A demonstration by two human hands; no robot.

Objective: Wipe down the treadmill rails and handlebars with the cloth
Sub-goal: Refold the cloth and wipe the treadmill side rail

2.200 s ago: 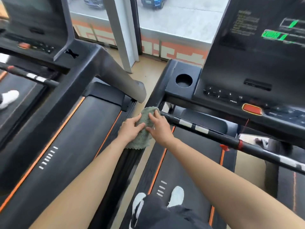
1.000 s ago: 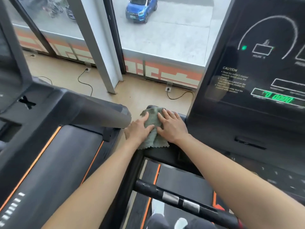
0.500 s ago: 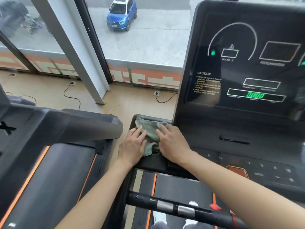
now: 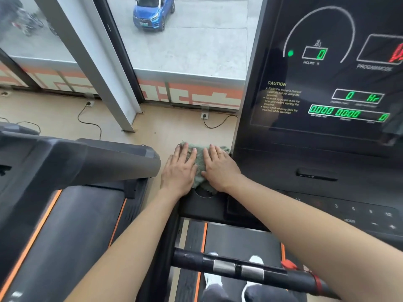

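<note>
View: single head-worn wide-angle camera.
Position: above the handlebar [image 4: 239,269], which crosses the lower edge.
Facing: forward and steeply down; console [image 4: 316,136] fills the right, window [image 4: 196,40] ahead at top.
Nearness: close; forearms enter from the bottom, left hand [image 4: 177,173] and right hand [image 4: 220,168] mid-frame.
Distortion: straight edges bow near the borders.

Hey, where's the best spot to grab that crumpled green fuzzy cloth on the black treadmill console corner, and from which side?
Probably the near edge of the crumpled green cloth, from above on the person's side. It bunches up between the flat left hand and right hand and laps over the round cup-holder recess, so fingers can get under it there.
</note>
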